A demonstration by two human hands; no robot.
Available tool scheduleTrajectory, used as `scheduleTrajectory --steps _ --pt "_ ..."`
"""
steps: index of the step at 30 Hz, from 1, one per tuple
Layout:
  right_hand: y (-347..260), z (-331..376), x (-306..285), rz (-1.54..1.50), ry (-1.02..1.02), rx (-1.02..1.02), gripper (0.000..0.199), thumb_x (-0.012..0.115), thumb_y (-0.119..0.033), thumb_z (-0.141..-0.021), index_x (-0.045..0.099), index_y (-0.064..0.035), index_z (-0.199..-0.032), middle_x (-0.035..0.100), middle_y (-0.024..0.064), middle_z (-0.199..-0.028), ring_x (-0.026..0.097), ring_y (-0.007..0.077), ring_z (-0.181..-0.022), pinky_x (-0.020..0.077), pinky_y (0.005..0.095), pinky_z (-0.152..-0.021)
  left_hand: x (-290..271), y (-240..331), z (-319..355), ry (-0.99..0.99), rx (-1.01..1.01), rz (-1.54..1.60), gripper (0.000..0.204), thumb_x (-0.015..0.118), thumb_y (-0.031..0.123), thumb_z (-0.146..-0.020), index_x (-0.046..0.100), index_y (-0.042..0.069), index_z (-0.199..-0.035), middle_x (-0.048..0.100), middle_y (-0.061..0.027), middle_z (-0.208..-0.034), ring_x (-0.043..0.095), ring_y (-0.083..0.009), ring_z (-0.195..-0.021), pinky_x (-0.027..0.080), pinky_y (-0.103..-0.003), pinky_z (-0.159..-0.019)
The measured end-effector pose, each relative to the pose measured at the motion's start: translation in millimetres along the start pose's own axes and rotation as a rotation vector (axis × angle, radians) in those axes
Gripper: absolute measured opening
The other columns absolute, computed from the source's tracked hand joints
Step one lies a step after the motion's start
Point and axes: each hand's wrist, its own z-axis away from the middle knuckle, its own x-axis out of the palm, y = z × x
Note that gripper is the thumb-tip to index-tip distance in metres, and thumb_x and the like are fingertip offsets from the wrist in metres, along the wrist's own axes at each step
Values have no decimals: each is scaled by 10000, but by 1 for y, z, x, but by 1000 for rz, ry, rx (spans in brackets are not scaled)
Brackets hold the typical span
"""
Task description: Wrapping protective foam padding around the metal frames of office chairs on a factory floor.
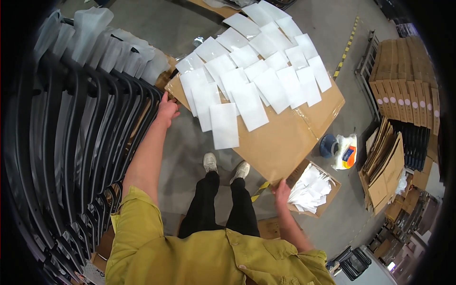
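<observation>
A large flat sheet of brown cardboard point(285, 137) lies in front of me, raised above the floor. Several white flat pouches point(247, 76) are spread over its far half, overlapping each other. My left hand point(167, 110) grips the cardboard's left corner. At the near corner, my right hand point(281, 190) holds the sheet's edge. My feet in light shoes stand on the grey floor just below the sheet.
A long row of black curved frames point(80, 137) with white wrapping on their tops fills the left side. An open box of white pouches point(311, 190) sits under the sheet's near corner. Stacks of flattened cartons point(403, 80) stand at right, beside a blue tape roll point(327, 145).
</observation>
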Motion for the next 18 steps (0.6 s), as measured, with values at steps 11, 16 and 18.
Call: scheduleTrajectory --steps 11,16,18 --pt "-3 71 67 -222 -154 294 438 410 -363 -865 489 66 -908 551 143 -764 597 225 -599 479 288 -498 23 -88 91 55 -184 333 492 658 395 -700 467 77 -1023 527 -41 -951 507 -139 -853 443 -302 -635" --pt "5 81 57 -198 -249 241 421 394 -341 -874 508 64 -881 551 133 -775 597 214 -618 489 302 -497 40 -79 106 140 -166 238 315 693 216 -684 544 65 -917 564 -12 -819 529 -114 -710 427 -240 -565" --pt "3 76 43 -92 -378 289 418 444 -358 -852 521 50 -903 581 141 -796 600 207 -627 477 278 -505 49 -76 120 154 -80 235 266 677 182 -699 546 66 -898 575 -7 -800 533 -103 -690 424 -228 -571"
